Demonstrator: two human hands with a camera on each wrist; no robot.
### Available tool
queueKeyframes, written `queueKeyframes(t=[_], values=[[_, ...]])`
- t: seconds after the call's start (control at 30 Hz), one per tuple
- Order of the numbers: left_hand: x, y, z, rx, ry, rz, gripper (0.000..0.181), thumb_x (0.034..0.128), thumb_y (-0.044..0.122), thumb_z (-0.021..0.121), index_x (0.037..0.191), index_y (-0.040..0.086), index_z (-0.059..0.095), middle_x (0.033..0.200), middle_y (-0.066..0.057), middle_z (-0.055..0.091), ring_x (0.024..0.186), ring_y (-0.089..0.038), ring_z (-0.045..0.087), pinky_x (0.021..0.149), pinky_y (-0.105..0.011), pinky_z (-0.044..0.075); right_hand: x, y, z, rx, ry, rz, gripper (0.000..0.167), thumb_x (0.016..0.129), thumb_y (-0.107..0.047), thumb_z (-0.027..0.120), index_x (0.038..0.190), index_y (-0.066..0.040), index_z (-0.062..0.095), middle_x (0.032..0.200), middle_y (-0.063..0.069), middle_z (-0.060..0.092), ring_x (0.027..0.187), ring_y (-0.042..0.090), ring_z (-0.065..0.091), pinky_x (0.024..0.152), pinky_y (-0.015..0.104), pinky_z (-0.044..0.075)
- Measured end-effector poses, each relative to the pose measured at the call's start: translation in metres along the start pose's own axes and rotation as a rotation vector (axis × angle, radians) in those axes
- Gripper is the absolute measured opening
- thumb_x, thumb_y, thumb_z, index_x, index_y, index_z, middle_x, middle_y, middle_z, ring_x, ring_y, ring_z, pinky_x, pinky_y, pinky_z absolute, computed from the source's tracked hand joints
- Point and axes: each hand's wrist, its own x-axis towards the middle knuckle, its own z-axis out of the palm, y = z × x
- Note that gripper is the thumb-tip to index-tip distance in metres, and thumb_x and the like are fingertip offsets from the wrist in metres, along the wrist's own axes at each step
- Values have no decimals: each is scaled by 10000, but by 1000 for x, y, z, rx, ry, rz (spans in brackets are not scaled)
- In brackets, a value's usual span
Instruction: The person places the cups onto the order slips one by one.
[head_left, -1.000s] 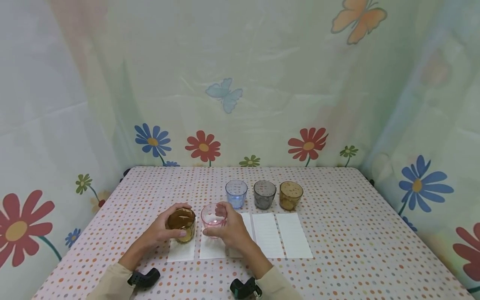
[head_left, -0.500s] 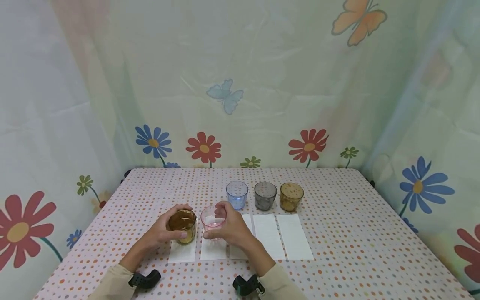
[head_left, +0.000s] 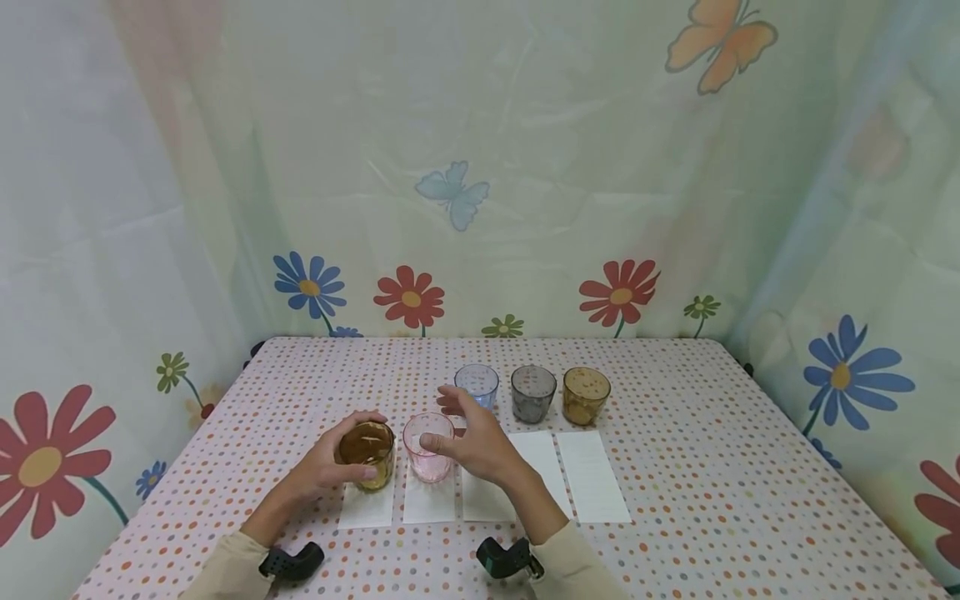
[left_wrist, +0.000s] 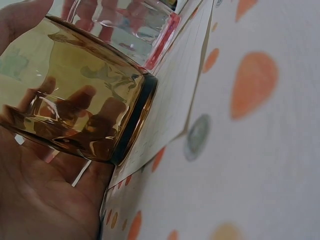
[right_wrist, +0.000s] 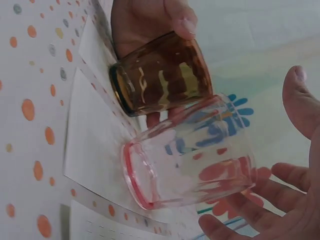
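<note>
My left hand (head_left: 333,458) curls round an amber glass (head_left: 367,457), thumb across its near side, over the leftmost paper slip (head_left: 365,510). In the left wrist view the amber glass (left_wrist: 75,95) is upright, its base at the paper. Just right of it a clear pink glass (head_left: 429,450) stands upright on the second slip (head_left: 429,504). My right hand (head_left: 483,442) is spread beside the pink glass, thumb in front of its rim in the head view. The right wrist view has a gap between thumb and pink glass (right_wrist: 190,155); whether the fingertips touch it I cannot tell.
Behind the slips stand a blue glass (head_left: 477,385), a grey glass (head_left: 533,393) and a second amber glass (head_left: 586,396) in a row. More slips, such as the rightmost one (head_left: 595,479), lie to the right on the dotted tablecloth (head_left: 712,500).
My right hand has loosened from the pink glass, its fingers spreading and shifting right. The left hand still holds the amber glass in the same place.
</note>
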Motion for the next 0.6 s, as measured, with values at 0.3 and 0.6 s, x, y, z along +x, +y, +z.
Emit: queueKeyframes(t=[0.3,0.6], values=[[0,-1,0,16,5,-3,667,918,8,673,1464,-118,311,1361,-320,520,1251,-226,596,1034,-332,500,-1,-5,-14,9,27,-60,678,955,-289,719,1532,-98,417,1468,148,530,1352,381,498,1056,591,449],[0,-1,1,37,16,-24,638,917,16,678,1473,-33,369,1360,-300,532,1246,-242,599,1033,-346,503,2,-6,-20,-21,199,-92,613,895,-185,736,1458,-87,516,1439,142,563,1319,358,516,997,623,471]])
